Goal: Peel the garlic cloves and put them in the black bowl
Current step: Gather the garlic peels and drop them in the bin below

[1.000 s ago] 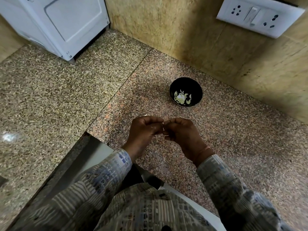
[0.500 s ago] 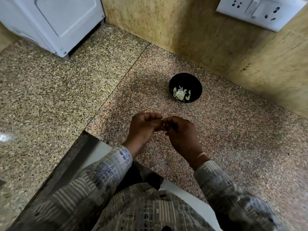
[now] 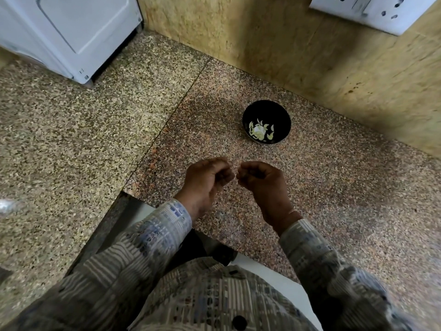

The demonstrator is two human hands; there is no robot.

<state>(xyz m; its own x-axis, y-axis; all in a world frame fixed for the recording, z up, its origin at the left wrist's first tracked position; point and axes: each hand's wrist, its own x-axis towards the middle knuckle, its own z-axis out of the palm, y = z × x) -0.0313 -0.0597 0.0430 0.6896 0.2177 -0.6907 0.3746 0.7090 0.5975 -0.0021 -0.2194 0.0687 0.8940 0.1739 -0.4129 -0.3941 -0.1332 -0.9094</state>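
The left hand (image 3: 205,181) and right hand (image 3: 263,181) hovered, fingers curled, tips almost meeting; I couldn't tell what they pinched. Farther off sat the black bowl (image 3: 281,117).

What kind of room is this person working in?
Most likely a home kitchen: a speckled granite countertop runs into a corner, a white appliance stands at its back left, a switch-and-socket plate is on the wall, and a black bowl holds pale garlic pieces.

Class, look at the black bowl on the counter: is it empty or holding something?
Not empty. The black bowl stands upright, and pale pieces lie at its bottom.
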